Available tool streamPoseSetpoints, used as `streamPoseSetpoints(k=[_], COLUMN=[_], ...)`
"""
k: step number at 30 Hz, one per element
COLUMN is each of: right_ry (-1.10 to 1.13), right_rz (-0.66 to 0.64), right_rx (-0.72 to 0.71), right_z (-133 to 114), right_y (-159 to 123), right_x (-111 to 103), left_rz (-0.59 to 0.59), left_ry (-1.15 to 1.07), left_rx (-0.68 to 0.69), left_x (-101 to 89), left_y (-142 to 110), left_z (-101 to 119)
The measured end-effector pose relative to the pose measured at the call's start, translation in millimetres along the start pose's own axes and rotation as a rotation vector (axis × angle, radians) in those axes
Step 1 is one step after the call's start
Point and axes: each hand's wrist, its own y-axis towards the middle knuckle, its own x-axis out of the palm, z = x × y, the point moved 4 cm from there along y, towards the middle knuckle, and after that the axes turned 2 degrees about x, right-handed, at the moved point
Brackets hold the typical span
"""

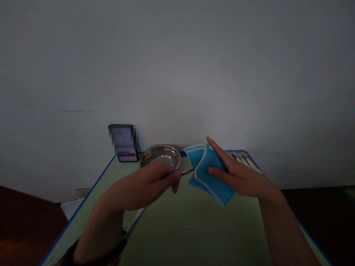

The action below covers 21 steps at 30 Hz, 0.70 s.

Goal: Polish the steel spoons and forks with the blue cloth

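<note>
My left hand is closed on one end of a thin metal utensil. The utensil's far end disappears into a folded blue cloth with white edging, so its kind is hidden. My right hand grips this cloth around the utensil, thumb on the near side and index finger stretched out along the top. Both hands are raised over the green tabletop.
A shiny metal bowl stands at the back, near the wall. To its left a phone leans upright. Several pieces of cutlery with pale handles lie at the back right corner. Beside my left forearm lies a long thin metal piece.
</note>
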Motion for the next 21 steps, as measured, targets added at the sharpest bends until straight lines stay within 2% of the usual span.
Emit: streamPoseSetpoints(k=[5, 9, 11, 15, 18, 21], right_ry=[0.17, 0.373, 0.403, 0.374, 0.394, 0.376], right_rz=[-0.025, -0.216, -0.267, -0.246, -0.15, -0.072], right_rx=[-0.02, -0.145, -0.178, -0.146, -0.079, -0.019], right_z=[7.7, 16.9, 21.1, 26.3, 27.7, 24.1], right_y=[-1.9, -1.2, -0.5, 2.8, 5.2, 5.2], right_x=[-4.2, -0.9, 0.3, 2.2, 1.2, -1.1], left_rz=[0.054, 0.103, 0.109, 0.1, 0.098, 0.048], left_ry=[-0.017, -0.056, -0.057, 0.004, 0.043, 0.095], left_rx=[0.041, 0.083, 0.061, -0.007, -0.038, -0.048], left_x=[-3.8, -5.0, -4.3, -2.8, -2.3, 0.6], left_y=[-1.9, -5.5, -8.0, -11.2, -11.2, -10.0], left_z=[6.5, 14.4, 15.2, 10.4, 6.5, 6.0])
